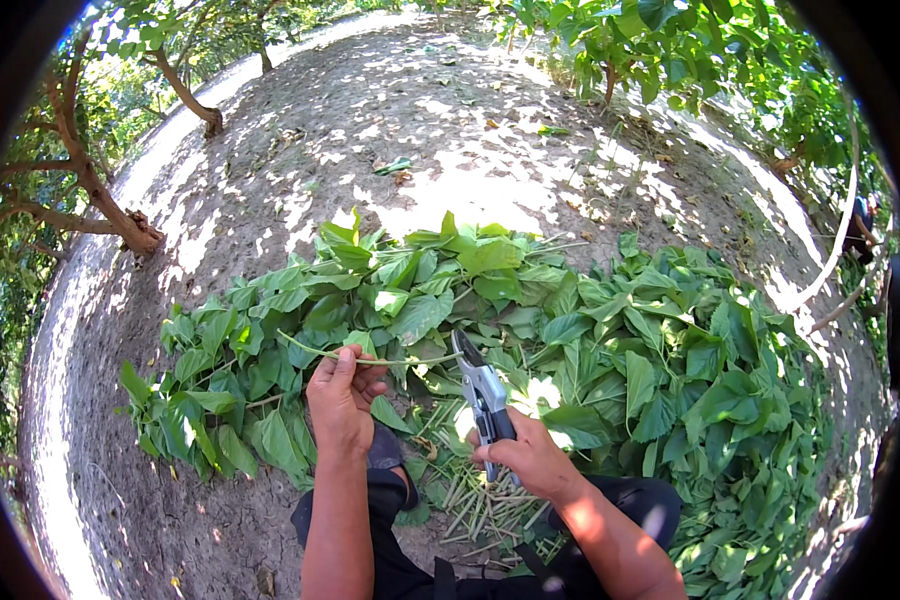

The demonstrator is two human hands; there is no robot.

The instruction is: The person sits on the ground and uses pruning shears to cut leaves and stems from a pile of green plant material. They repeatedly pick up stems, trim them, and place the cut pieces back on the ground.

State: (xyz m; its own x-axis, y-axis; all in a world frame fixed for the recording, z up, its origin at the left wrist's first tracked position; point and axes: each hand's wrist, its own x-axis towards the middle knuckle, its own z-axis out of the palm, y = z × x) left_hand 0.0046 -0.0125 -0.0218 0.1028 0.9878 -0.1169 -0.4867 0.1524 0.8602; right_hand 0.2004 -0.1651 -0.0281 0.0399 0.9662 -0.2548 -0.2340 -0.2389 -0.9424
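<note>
My left hand [340, 400] pinches a thin green stem [402, 362] between thumb and fingers. The stem runs roughly sideways, and its right end reaches the blades of a pair of pruning shears [483, 388]. Around the grey handles of the shears my right hand [525, 455] is closed, with the blades pointing away from me. Whether the blades touch the stem I cannot tell. Beneath and beyond both hands lies a broad heap of leafy green branches [420, 290]. Short cut stem pieces [485, 515] are piled on the ground below the shears.
Loose green leaves [740, 530] form a pile at my right side. My shoe [385, 450] is close to the left wrist, and my knees flank the cut pieces. Tree trunks [120, 215] stand at the left, and a pale bent branch [835, 235] rises at the right. Dry soil [300, 150] extends beyond.
</note>
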